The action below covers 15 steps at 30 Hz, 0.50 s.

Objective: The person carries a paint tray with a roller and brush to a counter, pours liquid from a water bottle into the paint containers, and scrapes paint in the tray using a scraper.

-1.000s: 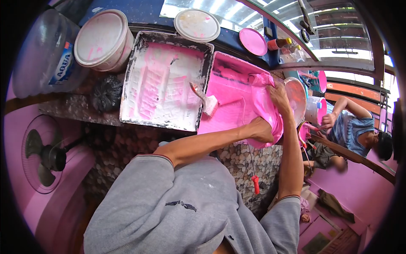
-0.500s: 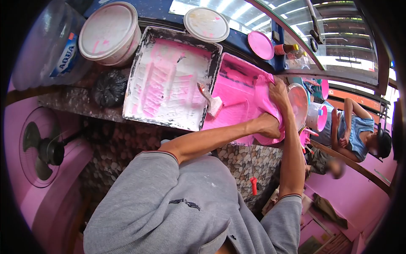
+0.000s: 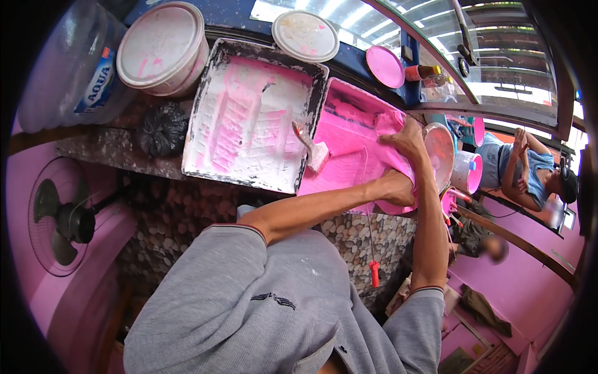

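A pink paint tray (image 3: 339,124) stands in front of me, with a soft, crumpled pink sheet (image 3: 389,119) at its right end; whether it is cloth or plastic I cannot tell. My left hand (image 3: 397,188) is closed on the sheet's near side. Above it, my right hand (image 3: 408,142) reaches over the sheet with fingers stretched toward the tray. A paint roller (image 3: 373,265) rests in the tray, its red handle hanging over the near edge. Across the rim shared with a white-and-pink paint tray (image 3: 249,131) lies a paintbrush (image 3: 316,154).
Left are a lidded bucket (image 3: 161,47), a black plastic bag (image 3: 162,128), a large water bottle (image 3: 68,68) and a fan (image 3: 71,215). A round lid (image 3: 305,35) lies behind the trays. At right are a pink-stained bucket (image 3: 466,171) and two people, one in blue (image 3: 536,171).
My right hand has shifted down and left from the sheet's top edge, its fingers now stretched out. The sheet sits lower. My left hand barely moved. The person in blue has raised their hands.
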Available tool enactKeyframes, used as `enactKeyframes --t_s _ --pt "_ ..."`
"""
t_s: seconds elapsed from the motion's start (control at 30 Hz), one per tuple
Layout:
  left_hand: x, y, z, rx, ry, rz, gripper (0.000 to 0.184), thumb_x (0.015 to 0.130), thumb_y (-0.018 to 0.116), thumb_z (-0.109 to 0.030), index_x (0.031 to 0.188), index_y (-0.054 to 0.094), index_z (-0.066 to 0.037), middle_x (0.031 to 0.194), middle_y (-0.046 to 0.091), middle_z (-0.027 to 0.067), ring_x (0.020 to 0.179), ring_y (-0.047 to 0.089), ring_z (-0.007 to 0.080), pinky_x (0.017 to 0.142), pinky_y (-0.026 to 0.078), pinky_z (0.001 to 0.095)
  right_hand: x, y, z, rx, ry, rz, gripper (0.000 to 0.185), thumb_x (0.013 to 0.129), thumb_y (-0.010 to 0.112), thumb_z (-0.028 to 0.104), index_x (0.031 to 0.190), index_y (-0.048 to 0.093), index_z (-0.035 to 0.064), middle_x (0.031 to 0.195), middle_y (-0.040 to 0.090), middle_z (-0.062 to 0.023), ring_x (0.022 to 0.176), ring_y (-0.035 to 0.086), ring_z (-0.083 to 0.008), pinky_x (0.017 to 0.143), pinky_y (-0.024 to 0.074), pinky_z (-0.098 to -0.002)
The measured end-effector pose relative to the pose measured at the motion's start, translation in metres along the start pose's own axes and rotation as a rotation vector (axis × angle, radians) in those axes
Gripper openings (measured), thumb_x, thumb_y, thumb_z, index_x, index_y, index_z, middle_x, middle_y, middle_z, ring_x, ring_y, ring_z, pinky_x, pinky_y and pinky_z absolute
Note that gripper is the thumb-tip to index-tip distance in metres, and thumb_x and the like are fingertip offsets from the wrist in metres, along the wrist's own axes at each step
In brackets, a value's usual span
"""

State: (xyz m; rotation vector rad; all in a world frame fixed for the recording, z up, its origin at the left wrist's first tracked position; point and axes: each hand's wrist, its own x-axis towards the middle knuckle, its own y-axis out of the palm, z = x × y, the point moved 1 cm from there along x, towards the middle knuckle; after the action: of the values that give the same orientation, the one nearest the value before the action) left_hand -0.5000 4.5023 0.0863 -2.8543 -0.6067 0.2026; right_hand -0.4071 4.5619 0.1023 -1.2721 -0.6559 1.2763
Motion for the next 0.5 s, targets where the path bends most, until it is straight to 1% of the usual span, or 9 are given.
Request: enactKeyframes --t_s 0.03,0.07,0.13,0.17,0.23,0.33,0.4,0.47,0.5 --pt "-0.001 0.000 0.000 0.010 -0.006 0.002 0.043 0.066 0.065 -0.033 0.088 0.061 0.004 0.088 0.060 0.0266 0.086 0.058 0.0384 0.076 0.046 0.0421 0.000 0.002 -0.001 -0.022 0.019 -0.034 0.047 0.055 0.075 0.027 0.082 0.059 -0.0078 0.083 0.062 -0.0272 0.081 0.062 -0.0354 0.072 0.0475 -0.0409" --pt "-0.002 0.000 -0.001 0.018 -0.011 0.004 0.044 0.067 0.065 -0.034 0.090 0.061 0.004 0.089 0.060 0.0263 0.087 0.058 0.0382 0.077 0.046 0.0421 0.000 0.003 -0.002 -0.022 0.020 -0.032 0.047 0.055 0.075 0.027 0.082 0.059 -0.0078 0.083 0.062 -0.0272 0.081 0.062 -0.0354 0.072 0.0475 -0.0409" --pt "-0.001 0.002 0.002 0.020 0.008 -0.009 0.044 0.067 0.065 -0.034 0.090 0.061 0.004 0.089 0.060 0.0263 0.087 0.058 0.0381 0.077 0.046 0.0420 0.001 0.004 -0.004 0.069 0.028 -0.020 0.040 0.056 0.073 0.023 0.076 0.059 -0.0084 0.076 0.062 -0.0263 0.073 0.063 -0.0344 0.068 0.0476 -0.0409" --pt "0.000 0.002 0.003 0.024 0.029 -0.022 0.045 0.066 0.065 -0.034 0.090 0.061 0.004 0.089 0.060 0.0262 0.088 0.058 0.0380 0.077 0.046 0.0419 0.001 0.005 -0.005 0.069 0.028 -0.018 0.040 0.056 0.073 0.023 0.076 0.059 -0.0084 0.076 0.062 -0.0263 0.073 0.063 -0.0344 0.068 0.0476 -0.0409" --pt "0.001 0.003 0.004 0.032 0.005 -0.007 0.044 0.066 0.065 -0.034 0.089 0.061 0.004 0.089 0.060 0.0264 0.088 0.058 0.0381 0.077 0.046 0.0418 0.002 0.007 -0.007 0.123 0.036 -0.054 0.032 0.059 0.069 0.020 0.072 0.059 -0.0071 0.071 0.061 -0.0251 0.069 0.062 -0.0337 0.065 0.0471 -0.0410" --pt "0.005 0.006 0.010 0.039 -0.028 -0.015 0.043 0.065 0.066 -0.032 0.086 0.061 0.005 0.088 0.060 0.0266 0.087 0.058 0.0383 0.077 0.046 0.0416 0.007 0.010 -0.014 0.160 -0.026 -0.065 0.027 0.062 0.066 0.018 0.074 0.059 -0.0054 0.072 0.061 -0.0244 0.069 0.062 -0.0334 0.065 0.0462 -0.0415" --pt "0.005 0.005 0.010 0.038 -0.036 -0.036 0.042 0.064 0.066 -0.031 0.084 0.061 0.006 0.087 0.060 0.0267 0.087 0.058 0.0385 0.077 0.046 0.0415 0.008 0.011 -0.016 0.145 -0.031 -0.073 0.026 0.062 0.066 0.018 0.073 0.059 -0.0048 0.071 0.061 -0.0243 0.068 0.062 -0.0333 0.064 0.0458 -0.0419" --pt "0.001 -0.002 0.006 0.033 -0.056 -0.007 0.038 0.064 0.066 -0.029 0.079 0.061 0.006 0.084 0.060 0.0267 0.084 0.059 0.0387 0.075 0.047 0.0419 0.009 0.013 -0.019 0.131 -0.037 -0.081 0.025 0.063 0.065 0.018 0.072 0.059 -0.0042 0.070 0.060 -0.0242 0.067 0.061 -0.0332 0.064 0.0453 -0.0423" --pt "0.000 -0.002 0.006 0.033 -0.056 -0.007 0.038 0.064 0.066 -0.029 0.079 0.061 0.006 0.084 0.060 0.0267 0.084 0.059 0.0387 0.075 0.047 0.0419 0.010 0.015 -0.021 0.135 -0.033 -0.120 0.026 0.063 0.066 0.019 0.072 0.058 -0.0046 0.069 0.059 -0.0244 0.067 0.061 -0.0331 0.063 0.0448 -0.0425"
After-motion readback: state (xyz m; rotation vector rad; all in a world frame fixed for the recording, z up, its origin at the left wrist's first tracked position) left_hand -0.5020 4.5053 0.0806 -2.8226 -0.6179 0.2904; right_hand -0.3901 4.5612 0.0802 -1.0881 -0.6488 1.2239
